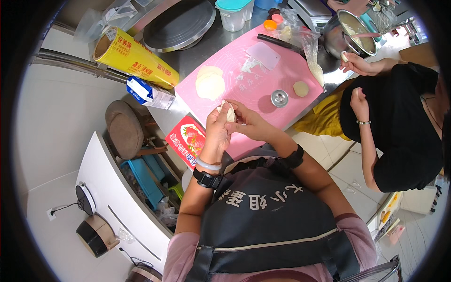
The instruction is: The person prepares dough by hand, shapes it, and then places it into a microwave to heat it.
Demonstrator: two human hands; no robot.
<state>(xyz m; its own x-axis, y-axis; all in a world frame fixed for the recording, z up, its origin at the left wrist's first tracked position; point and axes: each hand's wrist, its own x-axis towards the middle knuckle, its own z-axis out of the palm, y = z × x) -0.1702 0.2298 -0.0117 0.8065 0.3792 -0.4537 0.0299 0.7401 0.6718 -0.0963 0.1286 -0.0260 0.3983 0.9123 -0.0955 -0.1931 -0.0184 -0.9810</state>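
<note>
My left hand [217, 131] and my right hand [252, 124] meet over the near edge of a pink mat [253, 136]. Between them they pinch a piece of pale dough [230, 114], with the fingers of both closed around it. Just beyond my left hand lie thin, overlapping rounds of dough [209, 83]. A small metal mould [279, 98] sits to the right of my hands, beside a single dough disc [300, 89]. Farther back are a translucent scraper [264, 55] and a dark rolling pin [281, 43].
At the left stand a yellow wrap roll [136, 58], a blue-white carton [148, 93] and a red strawberry-printed box [187, 138]. Behind are a turntable [178, 26] and a lidded tub [232, 16]. A filled piping bag [314, 66] lies near a steel bowl [334, 35]. A co-worker [394, 122] holds something pale.
</note>
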